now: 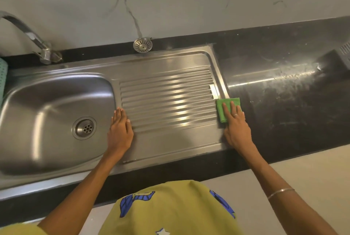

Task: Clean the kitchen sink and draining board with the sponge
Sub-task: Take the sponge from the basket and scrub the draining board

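Observation:
A stainless steel sink basin (47, 102) with a round drain (84, 128) lies on the left. Its ribbed draining board (166, 94) stretches to the right. A green sponge (226, 104) lies at the board's right rim, half on the black counter. My right hand (234, 126) presses flat on the sponge with straight fingers. My left hand (120, 130) rests flat on the steel between the basin and the ribs, holding nothing.
A curved metal tap (28, 35) stands behind the basin. A loose round strainer (142, 45) leans at the wall behind the draining board. The black counter (284, 92) runs right to a dark appliance (339, 58). A pale green mat (2, 75) shows at the left edge.

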